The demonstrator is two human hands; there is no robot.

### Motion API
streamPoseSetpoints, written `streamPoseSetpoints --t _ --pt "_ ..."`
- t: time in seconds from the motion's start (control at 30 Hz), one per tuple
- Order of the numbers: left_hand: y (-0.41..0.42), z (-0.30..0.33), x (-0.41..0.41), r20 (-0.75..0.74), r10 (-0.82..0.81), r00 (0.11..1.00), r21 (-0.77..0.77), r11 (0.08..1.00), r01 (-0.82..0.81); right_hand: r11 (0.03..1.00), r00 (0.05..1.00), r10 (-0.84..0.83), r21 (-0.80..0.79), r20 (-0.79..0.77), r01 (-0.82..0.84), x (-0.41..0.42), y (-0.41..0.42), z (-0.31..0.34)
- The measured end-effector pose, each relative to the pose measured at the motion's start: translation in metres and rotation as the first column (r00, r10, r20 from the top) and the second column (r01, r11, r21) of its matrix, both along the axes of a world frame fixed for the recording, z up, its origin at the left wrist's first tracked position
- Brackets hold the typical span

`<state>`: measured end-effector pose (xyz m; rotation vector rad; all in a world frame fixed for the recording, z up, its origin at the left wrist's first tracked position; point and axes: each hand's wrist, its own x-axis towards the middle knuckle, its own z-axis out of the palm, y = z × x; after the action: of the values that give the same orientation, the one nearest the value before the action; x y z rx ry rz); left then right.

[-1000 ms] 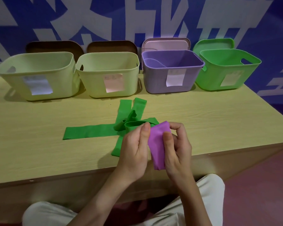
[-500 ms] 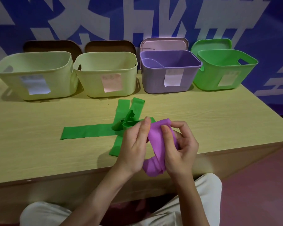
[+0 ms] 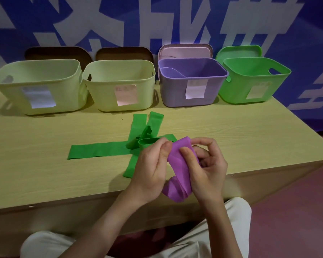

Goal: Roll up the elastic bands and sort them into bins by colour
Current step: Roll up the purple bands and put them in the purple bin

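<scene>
A purple elastic band (image 3: 177, 168) is held over the table's front edge between both hands. My left hand (image 3: 149, 168) pinches its upper left side with thumb and fingers. My right hand (image 3: 207, 168) grips its right side, thumb pressed on the front, fingers curled behind. The band's lower end bunches below my palms. Several green bands (image 3: 104, 150) lie crossed on the table just behind my hands. A purple bin (image 3: 192, 84) and a green bin (image 3: 254, 81) stand at the back right.
Two pale yellow-green bins (image 3: 39, 86) (image 3: 119, 84) stand at the back left. Lids lean against the wall behind all the bins. The wooden table (image 3: 35, 164) ends at a front edge near my knees; floor lies to the right.
The purple band has been worked between my hands: its top now sits lower and wider, and more of it bunches below my palms. The green bands have not moved.
</scene>
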<state>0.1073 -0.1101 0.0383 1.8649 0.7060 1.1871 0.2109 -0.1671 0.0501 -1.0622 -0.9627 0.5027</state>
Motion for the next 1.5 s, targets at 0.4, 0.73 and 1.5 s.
streamPoseSetpoints --t 0.4,0.73,1.5 --pt "-0.001 0.001 0.002 -0.048 -0.013 0.999 -0.086 0.996 0.009 1.0 0.999 -0.02 0.009 -0.044 0.02 0.001 0.001 -0.003" --pt "0.001 0.01 0.004 -0.079 0.059 0.995 0.134 0.99 -0.048 0.996 0.998 0.062 -0.06 0.026 -0.06 0.004 0.004 0.0" --pt "0.005 0.041 0.006 0.201 -0.117 0.973 -0.448 0.872 0.198 1.0 0.991 0.013 -0.003 0.131 -0.013 0.013 0.007 0.022"
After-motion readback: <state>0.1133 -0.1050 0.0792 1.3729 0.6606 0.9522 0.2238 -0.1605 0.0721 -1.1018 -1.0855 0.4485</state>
